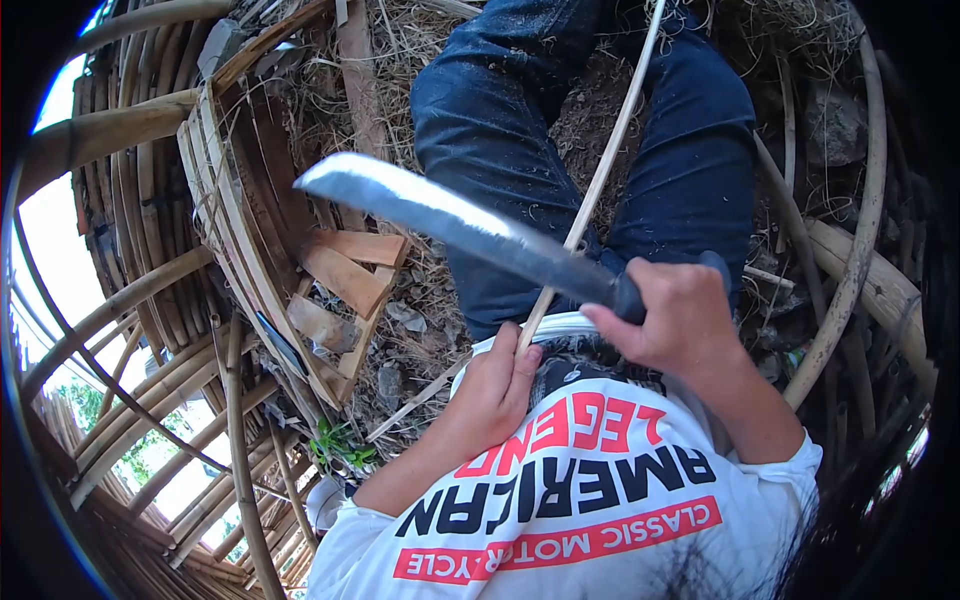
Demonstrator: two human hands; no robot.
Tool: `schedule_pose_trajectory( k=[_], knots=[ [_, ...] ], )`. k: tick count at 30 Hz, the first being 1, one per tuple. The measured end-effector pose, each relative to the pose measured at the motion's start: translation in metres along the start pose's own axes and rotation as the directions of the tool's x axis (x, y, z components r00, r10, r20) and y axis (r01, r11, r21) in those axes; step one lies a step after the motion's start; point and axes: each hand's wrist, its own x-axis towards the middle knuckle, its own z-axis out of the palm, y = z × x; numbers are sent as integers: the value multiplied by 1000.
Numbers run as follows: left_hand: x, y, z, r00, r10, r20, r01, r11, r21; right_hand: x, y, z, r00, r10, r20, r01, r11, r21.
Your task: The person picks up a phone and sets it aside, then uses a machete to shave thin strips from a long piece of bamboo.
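My right hand is wrapped round the dark handle of a machete. Its broad, shiny blade reaches out to the left above my lap, tip at the upper left. Close to my waist, my left hand grips a long, thin bamboo strip, fingers and thumb closed round its near end. From there the strip runs up between my legs toward the top of the view. Near the handle, the blade crosses over the strip in this view, just beyond my left hand.
My legs in dark jeans stretch forward over ground strewn with shavings. Left of them lie a wooden frame and short boards, with a bamboo lattice beyond. Bamboo poles and a rock lie to the right.
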Motion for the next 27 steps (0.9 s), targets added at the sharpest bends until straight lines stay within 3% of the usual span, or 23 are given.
schedule_pose_trajectory(
  k=[3, 13, 18, 23, 26, 27],
  knots=[
    [0, -2, 1, 998, 62, -33, -61, 998, 15, 4, 4, -3, 1000, 19, -9, -20, 999, -25],
    [-1, -2, -4, 996, 65, -69, -62, 997, 45, 9, 9, 0, 998, -60, -16, 58, 994, -91],
    [-4, -1, -7, 998, 2, -62, 2, 998, 63, 11, 7, 0, 997, -80, 6, 80, 992, -98],
    [-6, -12, -6, 995, 33, -91, -28, 998, 61, 13, 8, 2, 994, -108, -2, 108, 992, -70],
    [-12, -12, -10, 997, 5, -80, 1, 998, 65, 18, 15, 0, 990, -119, -79, 109, 987, -114],
    [-14, -12, -11, 997, -38, -66, 43, 996, 79, 22, 24, -5, 993, -56, -102, 45, 993, -107]
  ],
)
